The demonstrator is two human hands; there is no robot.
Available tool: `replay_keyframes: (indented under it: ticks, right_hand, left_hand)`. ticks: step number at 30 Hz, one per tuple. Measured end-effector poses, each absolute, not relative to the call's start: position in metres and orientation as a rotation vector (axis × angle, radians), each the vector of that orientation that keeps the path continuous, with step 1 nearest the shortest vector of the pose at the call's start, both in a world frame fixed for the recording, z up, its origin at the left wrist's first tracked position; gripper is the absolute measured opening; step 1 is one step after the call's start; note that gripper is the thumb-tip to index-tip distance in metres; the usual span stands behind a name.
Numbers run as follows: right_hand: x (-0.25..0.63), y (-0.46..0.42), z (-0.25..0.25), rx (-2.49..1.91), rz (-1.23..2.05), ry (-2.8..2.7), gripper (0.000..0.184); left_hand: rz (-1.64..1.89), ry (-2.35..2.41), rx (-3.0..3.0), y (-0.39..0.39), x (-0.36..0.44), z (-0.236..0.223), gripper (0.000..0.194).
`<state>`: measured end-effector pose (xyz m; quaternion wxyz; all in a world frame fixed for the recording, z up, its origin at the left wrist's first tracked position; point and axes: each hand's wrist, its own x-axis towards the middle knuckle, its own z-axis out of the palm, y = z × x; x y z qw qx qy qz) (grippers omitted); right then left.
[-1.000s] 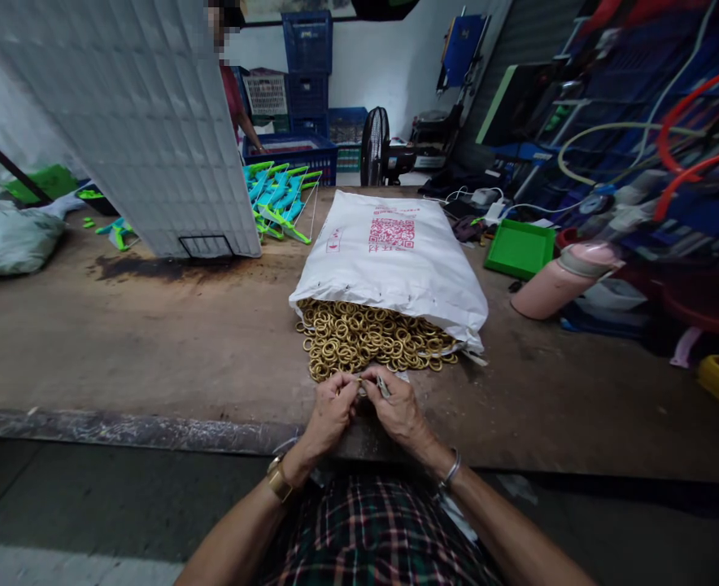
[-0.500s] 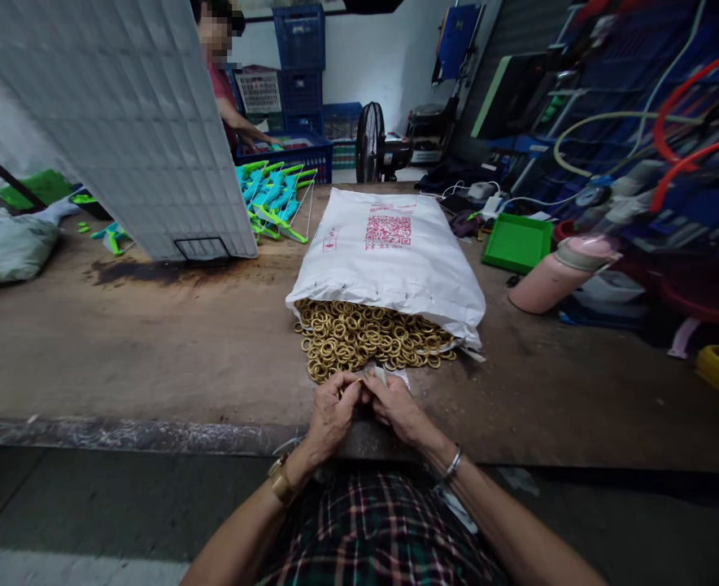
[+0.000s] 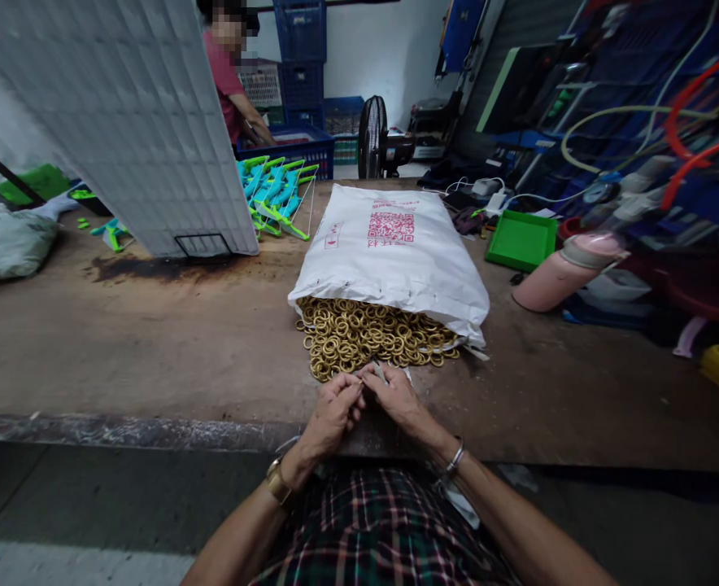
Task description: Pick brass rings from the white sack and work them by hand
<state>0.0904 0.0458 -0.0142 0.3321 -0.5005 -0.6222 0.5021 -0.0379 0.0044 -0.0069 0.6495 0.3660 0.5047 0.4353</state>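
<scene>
My left hand point(image 3: 335, 411) is closed in a pinch at the front of the table, thumb against the fingers. What it holds, if anything, is too small to make out. Close beside it, almost touching at the fingertips, my right hand point(image 3: 399, 403) is closed too. A small pale flat piece point(image 3: 380, 373) sticks up from between its thumb and forefinger. Just beyond both hands lies a heap of gold-coloured rings point(image 3: 359, 334), spilling from the open mouth of a white sack point(image 3: 390, 264) with red print.
A pale ribbed panel point(image 3: 170, 130) stands on the table point(image 3: 121, 342) at the left. Blue-and-green plastic toy-like bows point(image 3: 280, 195) lie behind it. To the right are a green tray point(image 3: 521, 240) and a pink bottle point(image 3: 555, 277). A co-worker point(image 3: 228, 89) stands at the back by crates.
My hands have drawn slightly apart at the fingertips, and the left has turned a little. The pale piece in my right hand is tilted differently. The co-worker leans farther right.
</scene>
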Motion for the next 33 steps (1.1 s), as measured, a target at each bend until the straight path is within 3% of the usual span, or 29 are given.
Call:
replay_keyframes:
  ticks: [7, 16, 26, 33]
  right_hand:
    - [0.092, 0.049, -0.014, -1.341, 1.294, -1.633, 0.022]
    - [0.1, 0.037, -0.025, -1.304, 0.822, -2.217, 0.016]
    - [0.096, 0.031, -0.014, -1.503, 0.633, -2.511, 0.036]
    - [0.084, 0.036, -0.017, -1.672, 0.549, -2.503, 0.026]
  left_hand:
    - [1.002, 1.087, 0.746, 0.004, -0.04, -0.009, 0.027]
    - [1.038, 1.216, 0.864, 0.005, -0.038, -0.006, 0.026]
    - [1.073, 1.246, 0.991, -0.002, -0.04, -0.007, 0.028]
    - [1.062, 1.157, 0.753, -0.019, -0.053, -0.01, 0.031]
